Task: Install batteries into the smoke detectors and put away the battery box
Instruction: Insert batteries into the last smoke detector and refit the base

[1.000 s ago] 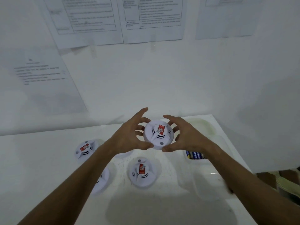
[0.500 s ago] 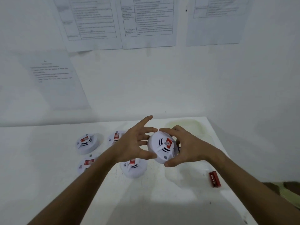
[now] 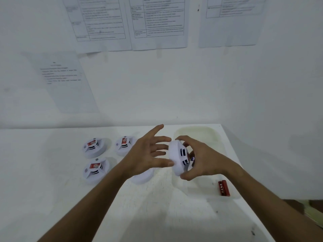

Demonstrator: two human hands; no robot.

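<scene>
Smoke detector [image 3: 178,157]: held on edge between both hands, face turned right.
Right hand [image 3: 201,157]: curled round it.
Left hand [image 3: 148,154]: fingers spread, fingertips touching.

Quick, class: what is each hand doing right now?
Left hand: open, straight fingers touching the smoke detector.
Right hand: grip curled round the same detector, holding it on edge.

Three detectors [image 3: 95,147] on the counter [image 3: 52,198] at left, a fourth detector [image 3: 142,177] under the left forearm, held detector [image 3: 177,157] above centre, batteries [image 3: 223,188] at right, papers [image 3: 157,23] on wall behind.
</scene>
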